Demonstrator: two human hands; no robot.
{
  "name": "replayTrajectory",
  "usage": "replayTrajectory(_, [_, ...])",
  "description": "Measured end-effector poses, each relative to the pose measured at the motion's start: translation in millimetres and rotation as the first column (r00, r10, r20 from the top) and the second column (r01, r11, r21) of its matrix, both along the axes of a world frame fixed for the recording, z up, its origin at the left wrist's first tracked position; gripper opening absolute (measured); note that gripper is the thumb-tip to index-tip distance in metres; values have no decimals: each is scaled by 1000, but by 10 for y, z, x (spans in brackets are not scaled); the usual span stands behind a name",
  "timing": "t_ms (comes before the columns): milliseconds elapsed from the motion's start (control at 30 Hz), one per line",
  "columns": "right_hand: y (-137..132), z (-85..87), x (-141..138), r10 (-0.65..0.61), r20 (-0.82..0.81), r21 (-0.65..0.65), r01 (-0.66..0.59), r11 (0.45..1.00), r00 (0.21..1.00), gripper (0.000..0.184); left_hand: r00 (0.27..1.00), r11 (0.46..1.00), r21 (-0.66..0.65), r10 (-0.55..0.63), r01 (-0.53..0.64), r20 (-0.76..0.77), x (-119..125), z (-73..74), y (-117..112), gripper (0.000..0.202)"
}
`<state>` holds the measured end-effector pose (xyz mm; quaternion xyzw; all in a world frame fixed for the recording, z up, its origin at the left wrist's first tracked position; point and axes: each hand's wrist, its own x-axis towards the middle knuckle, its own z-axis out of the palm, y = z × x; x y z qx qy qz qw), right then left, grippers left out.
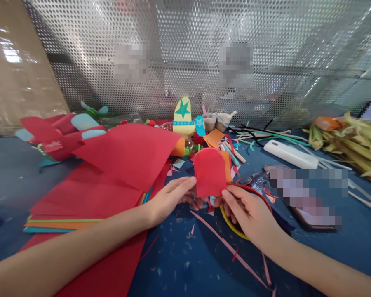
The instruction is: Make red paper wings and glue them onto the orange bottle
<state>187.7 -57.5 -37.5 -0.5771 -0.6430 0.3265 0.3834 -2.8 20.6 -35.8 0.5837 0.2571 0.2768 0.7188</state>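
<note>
Between my two hands stands a red paper cutout (210,173) with a rounded top and a straight lower edge. My left hand (176,194) pinches its left side, and my right hand (243,206) pinches the lower right corner. Some of the fingers are hidden behind the paper. Under my right hand lies a ring-shaped thing with a yellow and red rim (235,229), partly covered. Beyond the cutout stands a yellow paper piece with a green star (183,110). Orange paper pieces (214,138) lie just behind the cutout.
Stacked red paper sheets (111,161) cover the left side, beside a red paper rocket shape (58,136). To the right are a white glue gun-like object (290,154), a phone (309,198) and dry corn husks (343,144). Pink paper strips (228,247) lie in front. A perforated metal panel (185,49) rises behind.
</note>
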Motion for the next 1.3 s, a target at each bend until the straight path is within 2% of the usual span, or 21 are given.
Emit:
replayTrajectory(200, [2,23,-6,-18,-7,-19,17,1000,1000,40,998,998,5,-65,65,11,-6,12,10,54])
replayTrajectory(400, [10,13,-18,-13,53,-3,13,1000,999,34,984,987,152,-21,49,-177,40,12,-23,23])
replayTrajectory(633, [2,22,-37,23,137,-13,-22,1000,990,16,958,952,288,-15,102,-288,24,-75,-32,16])
replayTrajectory(867, [-11,69,-65,59,147,-3,-59,998,987,10,965,906,385,-79,174,-250,19,-55,-62,19])
replayTrajectory(1100, [-18,48,-89,-11,148,19,8,1000,989,7,959,888,417,-83,194,-269,21,18,-75,15])
replayTrajectory(1300, [-19,37,-81,-39,102,11,38,999,994,12,968,913,376,-68,159,-243,22,21,-64,14])
